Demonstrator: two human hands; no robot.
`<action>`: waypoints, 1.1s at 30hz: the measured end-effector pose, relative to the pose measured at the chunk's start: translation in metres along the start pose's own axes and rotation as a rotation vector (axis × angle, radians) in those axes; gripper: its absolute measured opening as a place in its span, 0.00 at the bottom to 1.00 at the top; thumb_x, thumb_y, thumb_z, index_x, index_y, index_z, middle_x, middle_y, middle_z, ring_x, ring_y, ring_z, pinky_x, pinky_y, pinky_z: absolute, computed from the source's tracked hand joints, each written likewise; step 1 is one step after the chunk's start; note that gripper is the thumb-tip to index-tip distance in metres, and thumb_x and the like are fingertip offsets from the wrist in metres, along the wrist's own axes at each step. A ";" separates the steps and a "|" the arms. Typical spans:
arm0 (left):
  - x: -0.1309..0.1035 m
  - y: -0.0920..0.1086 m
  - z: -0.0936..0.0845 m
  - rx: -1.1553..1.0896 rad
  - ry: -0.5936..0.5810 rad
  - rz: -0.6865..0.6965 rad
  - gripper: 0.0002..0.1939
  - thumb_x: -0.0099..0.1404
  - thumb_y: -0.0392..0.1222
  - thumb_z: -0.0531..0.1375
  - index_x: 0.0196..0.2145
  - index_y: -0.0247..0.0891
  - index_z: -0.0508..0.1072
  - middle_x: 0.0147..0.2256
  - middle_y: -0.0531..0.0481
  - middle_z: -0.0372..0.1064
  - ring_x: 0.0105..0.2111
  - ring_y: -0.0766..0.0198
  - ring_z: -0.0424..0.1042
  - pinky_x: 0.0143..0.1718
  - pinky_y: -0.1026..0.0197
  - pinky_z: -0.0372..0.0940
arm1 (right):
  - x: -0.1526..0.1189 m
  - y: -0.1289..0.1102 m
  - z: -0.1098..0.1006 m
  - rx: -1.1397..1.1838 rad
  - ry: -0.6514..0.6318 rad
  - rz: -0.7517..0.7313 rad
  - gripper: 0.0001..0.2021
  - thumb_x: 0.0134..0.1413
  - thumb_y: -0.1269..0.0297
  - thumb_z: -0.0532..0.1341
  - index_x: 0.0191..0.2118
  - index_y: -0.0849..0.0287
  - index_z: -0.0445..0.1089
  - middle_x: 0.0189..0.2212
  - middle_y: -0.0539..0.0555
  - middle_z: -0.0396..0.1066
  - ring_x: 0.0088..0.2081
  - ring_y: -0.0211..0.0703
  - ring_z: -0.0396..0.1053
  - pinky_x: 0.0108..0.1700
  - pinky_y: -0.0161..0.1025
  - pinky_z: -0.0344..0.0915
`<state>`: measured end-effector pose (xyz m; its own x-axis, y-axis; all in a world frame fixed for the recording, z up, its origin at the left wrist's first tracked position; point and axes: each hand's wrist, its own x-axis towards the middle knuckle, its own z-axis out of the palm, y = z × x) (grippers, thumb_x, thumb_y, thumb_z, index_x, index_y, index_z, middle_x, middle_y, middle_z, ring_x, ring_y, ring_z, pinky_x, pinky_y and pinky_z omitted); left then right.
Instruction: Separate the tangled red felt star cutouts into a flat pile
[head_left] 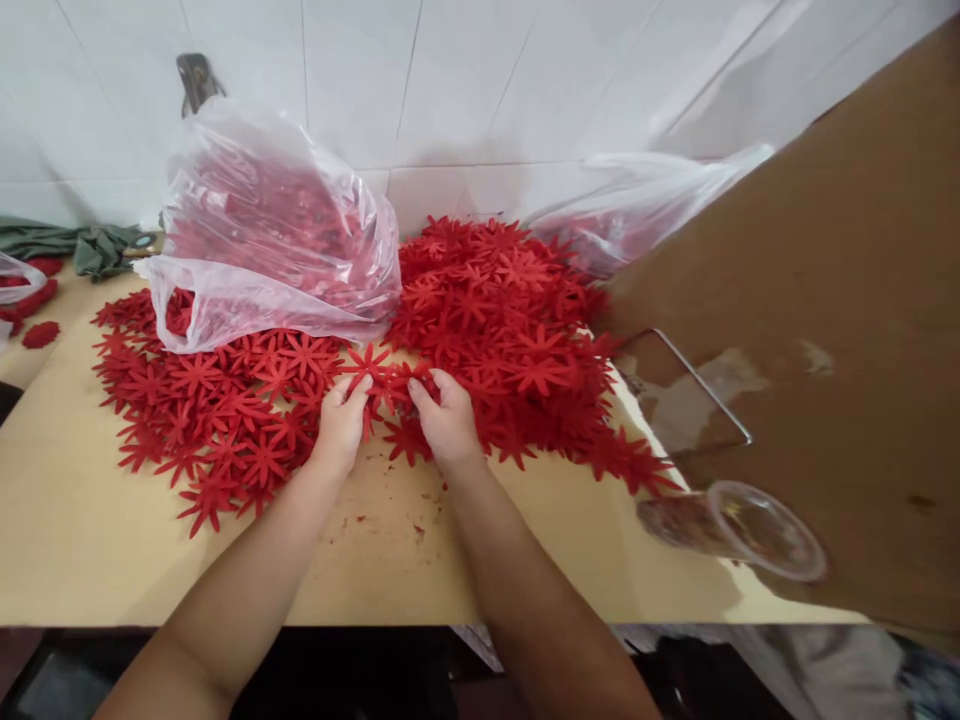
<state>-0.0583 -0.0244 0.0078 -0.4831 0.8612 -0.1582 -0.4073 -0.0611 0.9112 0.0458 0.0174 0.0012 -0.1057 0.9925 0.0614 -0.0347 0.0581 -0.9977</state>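
Red flower-shaped cutouts with narrow pointed petals, perhaps of fabric or felt, lie in a left pile [225,400] and a taller right pile [510,320]. Between the piles, my left hand [343,420] pinches a red flower cutout [367,362] between thumb and fingers. Close beside it, my right hand [451,420] is closed, thumb against fingers, on another red flower cutout [405,380]. The two cutouts meet or overlap; whether they are joined I cannot tell. Fingertips partly hide the petals.
A see-through plastic bag [277,230] of red pieces rests behind the left pile. Another bag [637,215] lies at the back right. A cardboard panel [825,330] rises on the right, near a tilted plastic cup [735,530]. Red scraps dot the tabletop [375,570]. Green cloth [105,250] lies far left.
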 end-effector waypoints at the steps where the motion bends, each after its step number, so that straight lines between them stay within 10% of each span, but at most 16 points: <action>1: 0.000 -0.001 0.001 0.019 0.007 0.009 0.08 0.50 0.41 0.61 0.30 0.37 0.74 0.33 0.51 0.74 0.36 0.65 0.70 0.47 0.60 0.59 | -0.001 0.002 0.001 -0.004 0.045 0.004 0.10 0.43 0.59 0.60 0.33 0.58 0.66 0.31 0.51 0.69 0.34 0.39 0.66 0.43 0.41 0.63; 12: -0.003 -0.001 0.003 0.038 0.044 -0.041 0.05 0.50 0.37 0.60 0.28 0.36 0.72 0.27 0.53 0.71 0.29 0.69 0.67 0.40 0.63 0.60 | -0.009 0.003 -0.007 -0.001 0.132 0.044 0.17 0.49 0.49 0.54 0.25 0.59 0.65 0.21 0.47 0.64 0.26 0.36 0.61 0.32 0.34 0.61; 25: 0.001 0.000 -0.004 -0.007 0.027 -0.068 0.05 0.51 0.38 0.60 0.28 0.37 0.72 0.29 0.53 0.70 0.31 0.68 0.67 0.43 0.62 0.59 | 0.000 0.001 -0.011 0.050 0.164 0.001 0.18 0.36 0.60 0.64 0.38 0.56 0.63 0.39 0.53 0.67 0.39 0.39 0.66 0.40 0.39 0.66; 33: 0.003 0.003 -0.002 -0.022 0.052 -0.111 0.06 0.48 0.40 0.62 0.26 0.36 0.70 0.25 0.55 0.69 0.29 0.69 0.67 0.40 0.64 0.59 | 0.009 -0.002 -0.021 0.167 0.260 0.052 0.16 0.36 0.50 0.63 0.26 0.59 0.67 0.20 0.47 0.67 0.22 0.34 0.64 0.28 0.35 0.65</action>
<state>-0.0628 -0.0232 0.0090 -0.4736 0.8358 -0.2778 -0.4769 0.0218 0.8787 0.0662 0.0287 0.0034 0.1452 0.9892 -0.0200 -0.2011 0.0097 -0.9795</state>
